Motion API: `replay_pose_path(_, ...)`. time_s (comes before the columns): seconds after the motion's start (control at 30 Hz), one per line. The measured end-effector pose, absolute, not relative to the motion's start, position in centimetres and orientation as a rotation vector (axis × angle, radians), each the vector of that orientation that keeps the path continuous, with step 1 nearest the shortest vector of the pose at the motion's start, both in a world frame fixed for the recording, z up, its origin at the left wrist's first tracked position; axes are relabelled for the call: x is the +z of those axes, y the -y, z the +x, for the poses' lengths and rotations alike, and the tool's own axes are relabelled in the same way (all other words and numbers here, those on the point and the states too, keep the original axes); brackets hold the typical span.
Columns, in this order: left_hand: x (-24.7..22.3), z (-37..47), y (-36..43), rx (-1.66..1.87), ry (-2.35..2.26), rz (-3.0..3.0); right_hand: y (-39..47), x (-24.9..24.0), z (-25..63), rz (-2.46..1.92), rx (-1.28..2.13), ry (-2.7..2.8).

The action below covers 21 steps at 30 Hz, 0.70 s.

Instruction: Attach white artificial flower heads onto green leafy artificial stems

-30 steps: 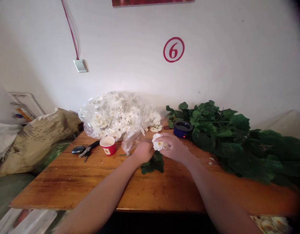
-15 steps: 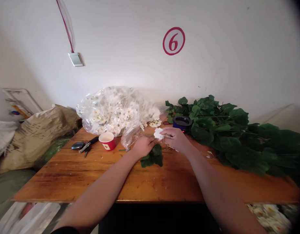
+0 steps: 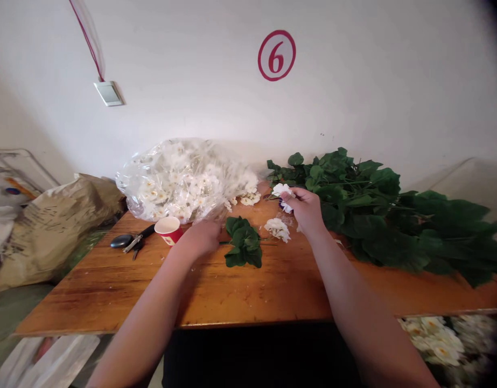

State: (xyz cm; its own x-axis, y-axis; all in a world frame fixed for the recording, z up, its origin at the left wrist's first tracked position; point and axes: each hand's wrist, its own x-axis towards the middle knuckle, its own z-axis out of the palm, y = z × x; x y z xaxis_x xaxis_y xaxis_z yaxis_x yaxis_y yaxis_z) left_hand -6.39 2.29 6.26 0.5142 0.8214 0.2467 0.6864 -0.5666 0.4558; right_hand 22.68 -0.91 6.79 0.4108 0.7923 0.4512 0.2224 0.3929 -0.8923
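Observation:
In the head view my right hand (image 3: 308, 210) pinches a white artificial flower (image 3: 282, 191) in front of the dark blue round pot, which it mostly covers. My left hand (image 3: 205, 237) is over the table beside the red paper cup, near the loose end of the plastic bag; motion smears its fingers and I cannot see what they touch. A cluster of green artificial leaves (image 3: 244, 242) with a thin stem lies just right of it. Between my hands rests a bunch of white flowers (image 3: 277, 229).
A clear bag of white flowers (image 3: 179, 180) stands against the wall. Leafy green stems (image 3: 377, 210) heap across the right side. At left are a red paper cup (image 3: 168, 230) and black-handled scissors (image 3: 141, 240). Brown sacks (image 3: 58, 221) stand beside the wooden table (image 3: 123, 291).
My left hand has left the leaf cluster and moved left. My right hand has shifted up and right with a white flower, and a white bunch now shows on the table. The view has shifted slightly.

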Motion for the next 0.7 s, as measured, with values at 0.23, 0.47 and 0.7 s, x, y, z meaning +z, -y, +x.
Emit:
replay_pose_path(0.23,4.1,-7.7,-1.6,0.504,-1.15,2.609,1.4,7.9,23.3,-1.03,0.493,1.02)
replay_pose_path(0.47,6.3,-8.9,1.0,0.705,-1.029,2.589,2.0,10.3,26.5,-1.094,0.271,0.966)
replay_pose_path(0.7,5.3,-10.7,3.0,0.778,-1.084,2.51,-2.8,13.4,30.8,-1.718,-0.039,1.573)
